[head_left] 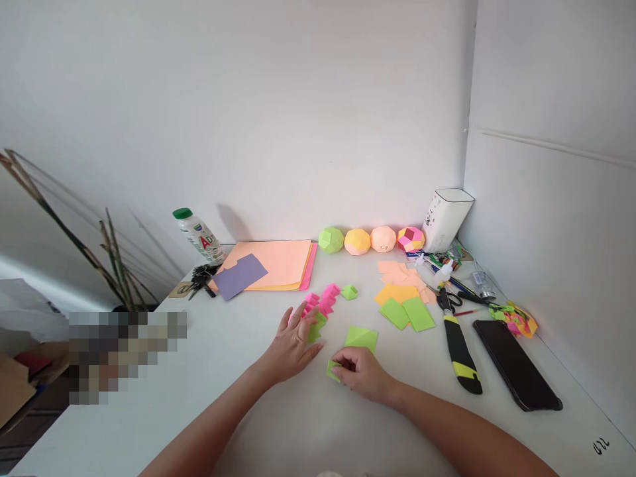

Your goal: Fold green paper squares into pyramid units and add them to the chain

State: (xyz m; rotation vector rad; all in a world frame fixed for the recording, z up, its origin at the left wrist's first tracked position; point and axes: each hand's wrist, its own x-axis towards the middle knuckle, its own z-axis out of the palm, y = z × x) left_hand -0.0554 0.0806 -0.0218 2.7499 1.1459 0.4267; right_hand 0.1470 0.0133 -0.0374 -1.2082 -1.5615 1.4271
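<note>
My right hand [362, 372] is curled, pinching a small folded green paper piece [332, 370] against the white table [278, 424]. A green paper square [362, 337] lies just beyond it. My left hand [294, 343] rests with fingers stretched out, touching a row of folded pink and green paper pieces [322, 305]. One folded green piece [349, 291] sits alone behind the row.
Four paper balls [370, 240] line the back wall beside a white box [446, 220]. Green and orange paper slips [406, 303], scissors [448, 301], a utility knife [461, 354], a black phone [517, 363], stacked paper sheets [278, 264], keys [201, 278] and a bottle [199, 235] surround them.
</note>
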